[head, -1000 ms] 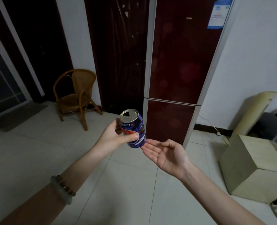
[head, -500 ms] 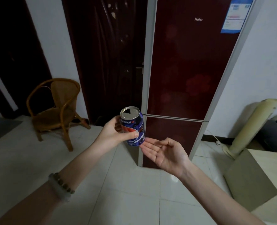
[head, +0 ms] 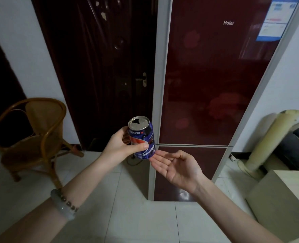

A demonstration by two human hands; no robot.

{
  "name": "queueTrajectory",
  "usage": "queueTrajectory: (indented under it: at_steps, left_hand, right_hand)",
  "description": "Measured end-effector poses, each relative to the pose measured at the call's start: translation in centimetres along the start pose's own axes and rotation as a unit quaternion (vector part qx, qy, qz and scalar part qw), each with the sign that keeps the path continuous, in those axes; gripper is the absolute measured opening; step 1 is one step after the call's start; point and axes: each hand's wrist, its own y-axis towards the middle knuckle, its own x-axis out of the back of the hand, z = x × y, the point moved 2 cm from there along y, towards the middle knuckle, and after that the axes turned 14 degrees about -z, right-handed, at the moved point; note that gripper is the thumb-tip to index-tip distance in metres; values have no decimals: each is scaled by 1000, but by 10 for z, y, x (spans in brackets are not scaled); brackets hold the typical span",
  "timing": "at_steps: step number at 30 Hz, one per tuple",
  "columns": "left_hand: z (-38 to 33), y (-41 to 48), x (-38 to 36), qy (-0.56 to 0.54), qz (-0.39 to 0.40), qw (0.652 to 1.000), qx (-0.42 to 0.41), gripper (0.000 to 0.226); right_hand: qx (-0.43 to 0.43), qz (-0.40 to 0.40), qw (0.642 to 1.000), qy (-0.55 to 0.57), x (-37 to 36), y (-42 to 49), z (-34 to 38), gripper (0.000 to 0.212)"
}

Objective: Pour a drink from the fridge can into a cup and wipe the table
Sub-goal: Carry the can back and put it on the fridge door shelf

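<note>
Blue aluminium drink can (head: 142, 139) with a red-and-white emblem sits at the centre of the head view, held in the air in front of a tall dark-red glossy fridge (head: 215, 85) whose doors are closed. The can's silver top shows a dark opening, so it looks already opened, and it leans slightly, top towards the upper left of the frame.

The left hand (head: 121, 146), coming up from the lower left with a pale bead bracelet (head: 62, 206) on its wrist, grips the can round its middle: the thumb lies across the front and the other fingers (head: 123, 137) curl behind it. The right hand (head: 177, 168), reaching in from the lower right, is palm up with loose, slightly bent fingers (head: 160, 160), holding nothing. Its fingertips are just under the can's base; whether they touch it I cannot tell.

At the left stands a brown rattan armchair (head: 31, 137) on the pale tiled floor (head: 136, 216), and a beige box (head: 277, 199) fills the lower right corner. No cup and no counter are in view.

Judging from this, the can is about to be carried or passed across. The risk is spilling: the opening is unsealed and the can is already off vertical, so a hurried hand-over or a swing of the arm could slop drink onto the tiles. A one-handed grip round a smooth can might also slip.
</note>
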Motion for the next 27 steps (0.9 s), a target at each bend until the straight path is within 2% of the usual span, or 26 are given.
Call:
queueTrajectory:
  at_steps: [2, 5, 6, 11, 17, 22, 27]
  left_hand:
    - [6, 23, -2, -3, -2, 1000, 2, 70]
    - [12, 59, -6, -7, -3, 1000, 1, 69]
    - [14, 71, -7, -6, -3, 1000, 1, 69]
    - [20, 138, -15, 5, -5, 1000, 1, 70]
    - [20, 205, -30, 1, -24, 1000, -11, 52]
    - [22, 242, -33, -3, -38, 999, -6, 52]
    - [23, 269, -28, -14, -32, 999, 3, 57]
  right_hand:
    - [-3, 0, 1000, 2, -4, 21, 12, 76]
    - [1, -6, 1000, -12, -10, 52, 33, 47]
    - [4, -10, 1000, -16, -12, 64, 41, 43]
    - [6, -10, 1000, -15, -22, 118, 80, 45]
    - [3, -2, 1000, -31, -32, 167, 128, 49]
    - [13, -7, 996, -89, -41, 199, 159, 54]
    - [40, -14, 982, -186, -53, 219, 177, 44]
